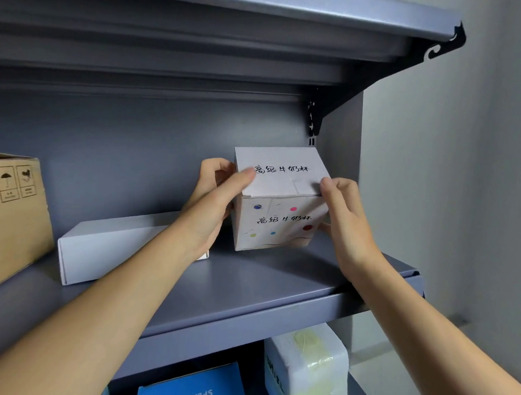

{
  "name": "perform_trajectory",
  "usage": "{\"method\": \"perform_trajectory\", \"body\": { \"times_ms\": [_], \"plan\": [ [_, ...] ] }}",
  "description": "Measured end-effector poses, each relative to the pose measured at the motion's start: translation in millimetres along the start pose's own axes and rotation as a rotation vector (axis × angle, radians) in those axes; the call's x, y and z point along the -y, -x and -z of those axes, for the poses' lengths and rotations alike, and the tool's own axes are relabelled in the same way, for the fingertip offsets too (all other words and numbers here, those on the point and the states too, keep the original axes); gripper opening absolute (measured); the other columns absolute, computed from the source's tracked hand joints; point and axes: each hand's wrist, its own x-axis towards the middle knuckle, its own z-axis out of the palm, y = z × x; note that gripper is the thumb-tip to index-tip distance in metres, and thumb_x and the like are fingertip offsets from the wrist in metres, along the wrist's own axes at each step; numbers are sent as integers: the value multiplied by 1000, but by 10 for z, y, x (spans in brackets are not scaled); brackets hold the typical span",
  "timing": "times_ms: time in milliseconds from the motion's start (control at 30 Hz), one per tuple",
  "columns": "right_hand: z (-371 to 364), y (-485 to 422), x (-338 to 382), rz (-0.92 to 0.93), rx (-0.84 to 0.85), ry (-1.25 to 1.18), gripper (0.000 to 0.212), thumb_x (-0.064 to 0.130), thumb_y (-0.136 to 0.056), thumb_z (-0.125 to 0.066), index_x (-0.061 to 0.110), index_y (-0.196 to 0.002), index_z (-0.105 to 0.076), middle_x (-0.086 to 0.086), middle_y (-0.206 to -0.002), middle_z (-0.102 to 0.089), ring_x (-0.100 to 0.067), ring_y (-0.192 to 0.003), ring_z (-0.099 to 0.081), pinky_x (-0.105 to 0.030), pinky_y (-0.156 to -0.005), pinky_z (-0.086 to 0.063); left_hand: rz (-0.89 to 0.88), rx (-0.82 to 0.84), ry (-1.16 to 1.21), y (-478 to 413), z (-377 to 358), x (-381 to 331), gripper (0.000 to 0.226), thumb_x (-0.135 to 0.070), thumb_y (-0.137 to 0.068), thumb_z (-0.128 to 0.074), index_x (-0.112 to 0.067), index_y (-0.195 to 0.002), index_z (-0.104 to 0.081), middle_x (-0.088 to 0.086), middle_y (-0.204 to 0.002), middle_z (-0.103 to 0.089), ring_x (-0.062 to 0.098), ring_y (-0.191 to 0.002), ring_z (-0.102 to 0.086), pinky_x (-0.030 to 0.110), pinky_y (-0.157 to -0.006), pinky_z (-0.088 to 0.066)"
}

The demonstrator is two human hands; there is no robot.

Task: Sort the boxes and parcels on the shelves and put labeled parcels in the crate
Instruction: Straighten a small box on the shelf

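dim, even light | soft shadows under shelves | wide-angle bending at edges | slight softness

the small white cube-shaped cardboard box (282,223) carries black handwriting and scattered dots — dark blue, pink, red, yellow, light blue — while the flat white cardboard box (108,248) is plain, the brown corrugated carton (8,227) bears black handling symbols, and the metal shelf (244,291) is slate grey.

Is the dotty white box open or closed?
Closed. The box has its top flap lying flat with no gap, and nothing inside shows. The left hand and right hand hold its sides.
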Motion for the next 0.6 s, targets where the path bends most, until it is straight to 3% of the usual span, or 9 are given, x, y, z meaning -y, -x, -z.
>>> {"method": "perform_trajectory", "body": {
  "times_ms": [100, 233, 300, 433, 500, 567, 600],
  "plan": [
    [20, -22, -37, 31, 19, -13, 24, 48, -77, -58, 29, -91, -50, 19, -88, -59, -9, -93, -57, -54, -105, -44, -47, 46, -69, -12, 38, 31, 51, -27, -57, -74, -22, -99, -44, 2, -108, -55, 15, -102, -54, 35, -89, -38],
    [18, -36, -42, 56, -8, -50, 20, 28, -78, -53, 25, -98, -50, 10, -98, -59, -7, -92, -57, -36, -94, -45, -66, 81, -138, -38, 66, 94, 47, -19, -60, -70, -21, -98, -43, -3, -113, -57, 14, -114, -53, 39, -101, -41],
    [13, -43, -41, 56, -32, -58, 20, 28, -79, -52, 25, -99, -51, 11, -98, -60, -6, -91, -57, -37, -94, -44, -63, 70, -173, -38, 59, 106, 41, -20, -65, -67, -23, -98, -43, -3, -116, -57, 17, -122, -52, 45, -108, -38],
    [22, -47, -62, 46, -53, -21, 27, 41, -86, -49, 30, -110, -56, 16, -108, -64, -8, -105, -60, -45, -104, -47, -61, 53, -161, 5, 21, 85, 58, -43, -62, -70, -27, -113, -48, -5, -129, -57, 12, -125, -53, 42, -112, -39],
    [12, -36, -55, 50, -56, -10, 28, 43, -97, -48, 30, -121, -57, 15, -115, -65, -8, -111, -60, -28, -90, -53, -50, 81, -188, 9, 4, 86, 66, -41, -70, -69, -26, -130, -47, -6, -132, -57, 7, -122, -55, 38, -110, -41],
    [6, -53, -35, 54, -98, 37, 26, 37, -104, -43, 25, -120, -59, 10, -113, -64, -2, -99, -60, -8, -64, -47, -36, 106, -265, 13, -17, 93, 71, -40, -73, -68, -26, -138, -45, -7, -134, -56, 6, -120, -57, 37, -108, -44],
    [12, -78, -46, 66, -126, 83, 25, 35, -105, -41, 21, -113, -60, 5, -107, -62, -1, -88, -59, -5, -56, -43, -27, 106, -316, 10, -29, 101, 71, -39, -75, -69, -29, -140, -44, -8, -135, -55, 6, -119, -57, 36, -106, -45]
  ]
}}
